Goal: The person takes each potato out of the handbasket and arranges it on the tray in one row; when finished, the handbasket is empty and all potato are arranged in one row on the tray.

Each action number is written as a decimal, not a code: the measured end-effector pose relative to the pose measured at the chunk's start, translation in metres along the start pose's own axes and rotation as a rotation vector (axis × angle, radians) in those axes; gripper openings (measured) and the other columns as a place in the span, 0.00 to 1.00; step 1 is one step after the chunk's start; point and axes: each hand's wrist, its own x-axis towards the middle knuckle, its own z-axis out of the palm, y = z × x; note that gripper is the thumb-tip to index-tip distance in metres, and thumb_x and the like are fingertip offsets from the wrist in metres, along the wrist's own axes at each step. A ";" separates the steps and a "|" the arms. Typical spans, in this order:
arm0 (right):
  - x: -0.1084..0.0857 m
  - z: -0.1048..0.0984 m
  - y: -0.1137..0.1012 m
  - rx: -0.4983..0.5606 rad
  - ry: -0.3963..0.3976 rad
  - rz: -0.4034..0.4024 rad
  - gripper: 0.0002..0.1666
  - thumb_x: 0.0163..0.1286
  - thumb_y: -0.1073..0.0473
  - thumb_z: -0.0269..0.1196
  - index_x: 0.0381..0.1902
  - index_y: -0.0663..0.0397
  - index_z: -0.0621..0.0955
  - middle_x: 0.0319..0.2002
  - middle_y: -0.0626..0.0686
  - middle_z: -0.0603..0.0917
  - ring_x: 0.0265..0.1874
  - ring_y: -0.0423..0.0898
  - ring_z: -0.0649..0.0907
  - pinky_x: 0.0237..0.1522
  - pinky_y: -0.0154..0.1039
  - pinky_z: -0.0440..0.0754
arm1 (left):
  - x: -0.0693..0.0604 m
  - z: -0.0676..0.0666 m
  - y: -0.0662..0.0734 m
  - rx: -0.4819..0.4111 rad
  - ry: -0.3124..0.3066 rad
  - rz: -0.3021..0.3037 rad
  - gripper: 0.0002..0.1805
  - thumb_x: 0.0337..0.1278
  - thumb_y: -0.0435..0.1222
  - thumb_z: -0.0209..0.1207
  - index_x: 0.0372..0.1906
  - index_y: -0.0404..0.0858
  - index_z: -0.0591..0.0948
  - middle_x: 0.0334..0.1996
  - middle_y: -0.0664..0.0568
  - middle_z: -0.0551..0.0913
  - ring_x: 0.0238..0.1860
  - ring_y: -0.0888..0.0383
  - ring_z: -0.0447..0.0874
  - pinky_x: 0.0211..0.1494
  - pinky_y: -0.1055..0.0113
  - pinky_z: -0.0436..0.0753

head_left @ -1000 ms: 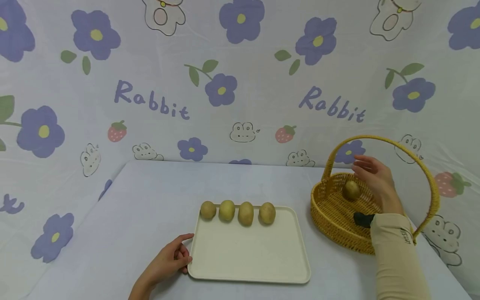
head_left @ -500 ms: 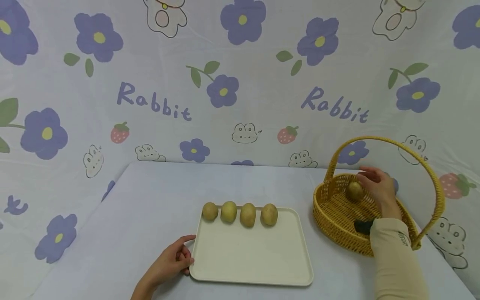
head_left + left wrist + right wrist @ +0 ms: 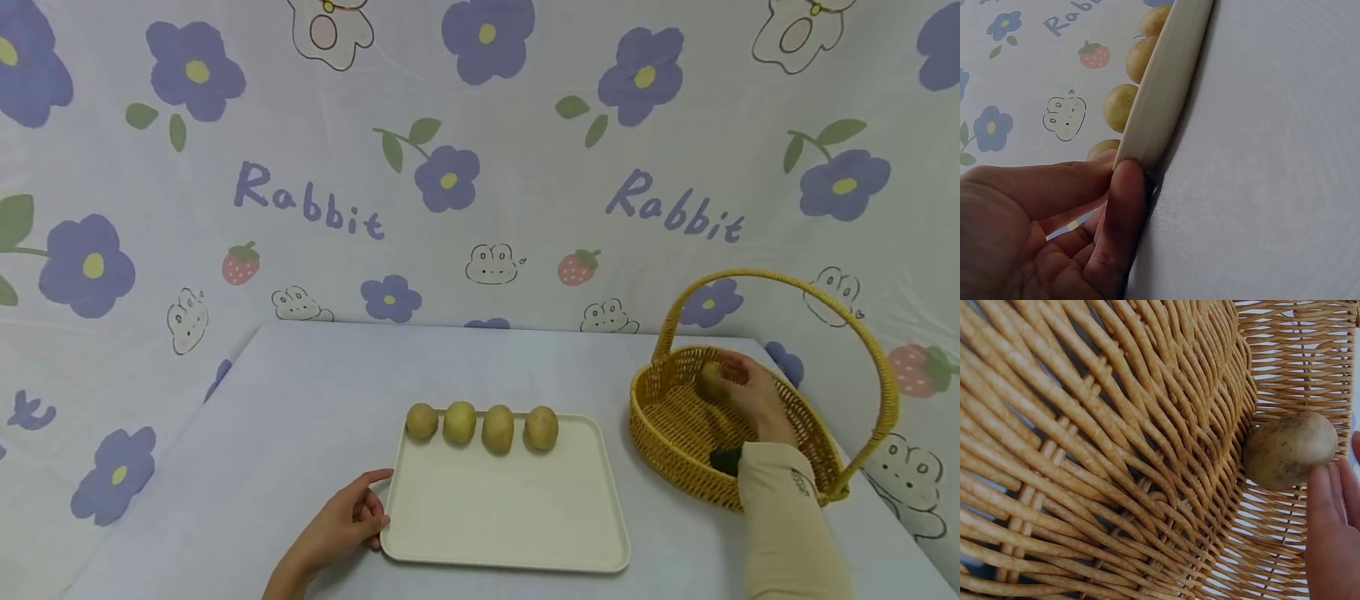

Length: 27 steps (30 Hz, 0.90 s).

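In the head view my left hand is at the left edge of a cream rectangular tray. In the left wrist view its fingers pinch the tray rim, thumb and finger close together. Several potatoes stand in a row along the tray's far rim. My right hand reaches inside a wicker basket at the right. There, the right wrist view has its straight fingertips against one potato, which lies by the basket wall. The thumb is out of that view.
The basket's tall arched handle rises above the right hand and forearm. A black device sits under the right wrist. Behind the white table hangs a patterned cloth.
My right hand has lowered from above the basket's back rim down to the potato inside it. The left hand keeps its place on the tray edge, and the view has shifted slightly.
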 end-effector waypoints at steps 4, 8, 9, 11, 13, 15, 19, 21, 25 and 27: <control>0.002 -0.002 0.002 -0.083 -0.134 -0.008 0.37 0.66 0.72 0.52 0.69 0.71 0.51 0.64 0.77 0.53 0.60 0.74 0.58 0.55 0.67 0.63 | -0.001 0.000 0.001 -0.005 -0.005 0.005 0.34 0.56 0.27 0.59 0.67 0.28 0.59 0.28 0.46 0.72 0.23 0.60 0.76 0.28 0.66 0.82; 0.003 0.000 0.003 -0.153 -0.229 -0.070 0.39 0.65 0.71 0.56 0.68 0.74 0.51 0.62 0.80 0.54 0.59 0.75 0.58 0.55 0.68 0.63 | -0.001 0.000 0.003 -0.003 -0.005 0.007 0.34 0.56 0.27 0.59 0.66 0.28 0.59 0.29 0.46 0.72 0.23 0.60 0.75 0.28 0.66 0.82; 0.003 0.001 0.002 -0.149 -0.251 -0.081 0.39 0.64 0.70 0.57 0.68 0.74 0.52 0.62 0.80 0.54 0.60 0.75 0.58 0.55 0.68 0.63 | -0.001 0.000 0.003 0.002 -0.002 0.003 0.34 0.56 0.27 0.59 0.66 0.28 0.59 0.29 0.46 0.72 0.23 0.60 0.75 0.28 0.66 0.82; 0.002 0.002 0.000 -0.144 -0.292 -0.078 0.39 0.64 0.68 0.58 0.68 0.73 0.54 0.63 0.80 0.51 0.61 0.76 0.53 0.56 0.69 0.60 | 0.000 -0.001 0.003 0.010 0.002 0.001 0.34 0.56 0.27 0.59 0.66 0.28 0.60 0.28 0.46 0.72 0.23 0.60 0.75 0.28 0.66 0.82; 0.000 0.003 -0.002 -0.125 -0.337 -0.063 0.39 0.64 0.66 0.59 0.68 0.72 0.55 0.63 0.80 0.48 0.62 0.76 0.49 0.55 0.71 0.58 | 0.000 -0.001 0.003 0.018 0.005 -0.006 0.34 0.56 0.27 0.59 0.66 0.29 0.60 0.28 0.46 0.72 0.23 0.60 0.76 0.28 0.66 0.82; -0.001 0.003 -0.004 -0.086 -0.383 -0.034 0.39 0.65 0.65 0.59 0.68 0.70 0.55 0.65 0.79 0.44 0.63 0.76 0.46 0.56 0.72 0.57 | 0.001 -0.001 0.002 0.022 0.006 -0.013 0.34 0.56 0.27 0.59 0.66 0.29 0.60 0.28 0.47 0.72 0.23 0.60 0.76 0.28 0.66 0.82; -0.003 0.003 -0.004 -0.026 -0.444 -0.007 0.40 0.65 0.63 0.60 0.68 0.66 0.54 0.65 0.76 0.47 0.62 0.74 0.52 0.54 0.68 0.62 | 0.001 -0.001 0.000 0.018 0.004 -0.008 0.34 0.55 0.27 0.59 0.66 0.29 0.60 0.28 0.47 0.72 0.23 0.60 0.76 0.28 0.66 0.82; -0.003 0.004 -0.003 -0.027 -0.468 -0.009 0.40 0.65 0.62 0.61 0.68 0.64 0.54 0.64 0.75 0.51 0.61 0.72 0.57 0.53 0.63 0.67 | 0.002 -0.001 -0.001 0.013 0.004 -0.004 0.34 0.55 0.27 0.59 0.66 0.29 0.60 0.28 0.47 0.72 0.23 0.60 0.76 0.28 0.66 0.82; -0.003 0.008 -0.002 -0.043 -0.509 -0.019 0.42 0.64 0.59 0.62 0.69 0.62 0.54 0.61 0.76 0.56 0.58 0.70 0.63 0.48 0.53 0.74 | 0.001 0.000 0.000 0.009 0.006 -0.008 0.34 0.55 0.27 0.60 0.66 0.29 0.60 0.28 0.47 0.72 0.23 0.60 0.76 0.28 0.67 0.82; -0.004 0.009 -0.001 -0.034 -0.517 -0.011 0.42 0.64 0.58 0.62 0.69 0.62 0.55 0.62 0.76 0.57 0.57 0.68 0.66 0.47 0.49 0.76 | 0.001 -0.001 0.000 0.006 0.005 -0.005 0.34 0.56 0.27 0.59 0.67 0.28 0.59 0.28 0.47 0.72 0.22 0.60 0.75 0.27 0.67 0.82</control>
